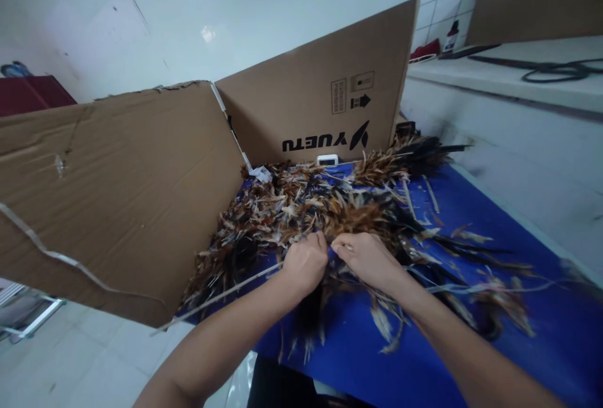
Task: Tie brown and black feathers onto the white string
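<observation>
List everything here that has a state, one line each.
left hand: fisted, gripping feathers
right hand: fingers pinched on feathers
feathers: loose, heaped, some scattered to the right
cardboard: opened flat, standing on edge, creased and torn
blue sheet: spread flat under the heap
cable: loosely coiled on the ledge
bottle: upright, capped

Feathers (330, 207) are lying heaped on the table (358, 345), spreading from its left edge toward the right. A left panel (117, 194) is standing beside the heap and a rear panel (320, 100) behind it, the two meeting at the far corner. A small box (327, 159) is sitting at the rear panel's foot. The left hand (305, 263) and right hand (365, 257) are lying side by side at the heap's near edge, fingers closing in the feathers. A counter (509, 75) is running behind on the right, carrying a cable (551, 70).
</observation>
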